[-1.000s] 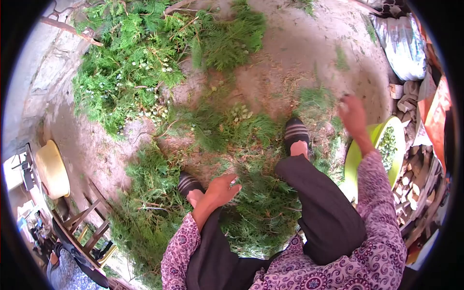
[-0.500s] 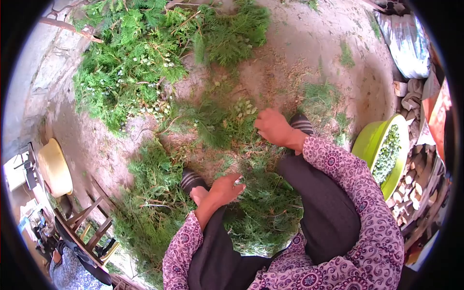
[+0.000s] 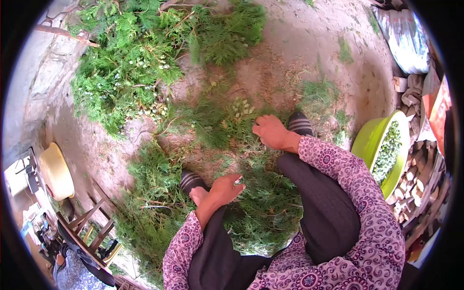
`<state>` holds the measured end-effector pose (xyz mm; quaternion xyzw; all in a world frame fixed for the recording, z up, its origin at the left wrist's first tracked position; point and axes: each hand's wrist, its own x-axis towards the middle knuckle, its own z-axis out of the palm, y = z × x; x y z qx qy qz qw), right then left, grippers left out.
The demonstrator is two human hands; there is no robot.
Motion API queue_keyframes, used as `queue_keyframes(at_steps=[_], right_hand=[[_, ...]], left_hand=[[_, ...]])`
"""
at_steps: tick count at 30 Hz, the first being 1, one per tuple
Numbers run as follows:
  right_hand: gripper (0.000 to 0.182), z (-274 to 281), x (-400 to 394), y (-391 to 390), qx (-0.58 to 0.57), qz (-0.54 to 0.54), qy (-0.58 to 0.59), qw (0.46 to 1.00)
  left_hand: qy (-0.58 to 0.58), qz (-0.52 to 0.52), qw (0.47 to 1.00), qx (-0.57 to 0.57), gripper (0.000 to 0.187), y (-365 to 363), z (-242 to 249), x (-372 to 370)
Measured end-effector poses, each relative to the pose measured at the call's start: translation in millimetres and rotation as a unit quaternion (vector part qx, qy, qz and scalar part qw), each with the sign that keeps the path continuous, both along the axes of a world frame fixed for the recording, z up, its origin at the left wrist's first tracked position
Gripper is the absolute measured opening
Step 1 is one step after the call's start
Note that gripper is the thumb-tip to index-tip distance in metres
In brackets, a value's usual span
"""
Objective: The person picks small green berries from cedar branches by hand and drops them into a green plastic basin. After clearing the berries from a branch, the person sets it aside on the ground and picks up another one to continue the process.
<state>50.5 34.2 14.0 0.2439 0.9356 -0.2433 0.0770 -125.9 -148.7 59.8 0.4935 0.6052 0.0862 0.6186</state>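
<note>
My left hand (image 3: 223, 190) is curled closed beside my left foot, with small pale-green cones (image 3: 238, 181) showing between thumb and forefinger. My right hand (image 3: 271, 132) hangs palm down near my right shoe (image 3: 300, 124). Its fingers are bent together, and whatever lies inside them is hidden. Just left of those fingertips are leafy conifer sprigs (image 3: 212, 125) and a cluster of pale-green cones (image 3: 241, 107) on the ground. Between my legs spreads a heap of cut conifer branches (image 3: 263, 205).
A large cone-bearing branch pile (image 3: 125, 63) lies at upper left. At right, a lime-green basin (image 3: 365, 147) holds many green cones, beside split firewood (image 3: 415, 181). A yellow basin (image 3: 55, 171), a wooden stool (image 3: 94, 220) and another person (image 3: 79, 270) are at left.
My right hand has dropped slightly down and left. My left hand stays in about the same place. The view has shifted a little.
</note>
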Motion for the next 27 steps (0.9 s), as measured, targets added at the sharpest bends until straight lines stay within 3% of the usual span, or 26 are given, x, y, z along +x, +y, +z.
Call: queue_keyframes(at_steps=[2, 4, 5, 7, 11, 13, 16, 20, 25, 27], right_hand=[[0.017, 3, 1, -6, -0.038, -0.022, -0.017, 0.999], [0.022, 9, 1, -17, -0.180, 0.002, -0.058, 0.982], [0.022, 9, 3, -28, -0.180, 0.001, -0.058, 0.982], [0.026, 5, 7, -49, -0.308, 0.085, -0.063, 0.945], [0.035, 5, 7, -46, -0.280, 0.119, 0.043, 0.952], [0.039, 22, -12, -21, -0.131, 0.029, 0.049, 0.990], [0.039, 30, -30, -8, -0.034, 0.031, -0.022, 0.999], [0.031, 0, -30, -7, -0.035, 0.063, -0.023, 0.997], [0.022, 0, -1, -10, -0.151, -0.059, -0.044, 0.986], [0.021, 3, 8, -20, -0.184, -0.015, -0.106, 0.977]], left_hand=[[0.001, -0.005, 1.000, 0.006, 0.040, 1, 1, 0], [0.007, -0.001, 1.000, 0.026, 0.039, -2, -4, 2], [0.014, 0.004, 0.999, 0.046, 0.038, -3, -6, 3], [0.012, 0.000, 0.999, 0.047, 0.038, 0, -4, 4], [0.011, -0.005, 0.998, 0.063, 0.038, -1, -7, 4], [0.010, -0.013, 0.999, 0.035, 0.039, 1, -4, 4], [0.009, -0.023, 1.000, -0.001, 0.041, 4, -1, 4], [0.004, -0.003, 0.999, 0.043, 0.039, -3, -7, 3], [0.011, 0.007, 0.999, 0.040, 0.040, -3, -5, 1], [0.011, 0.004, 0.999, 0.041, 0.040, -4, -6, 0]])
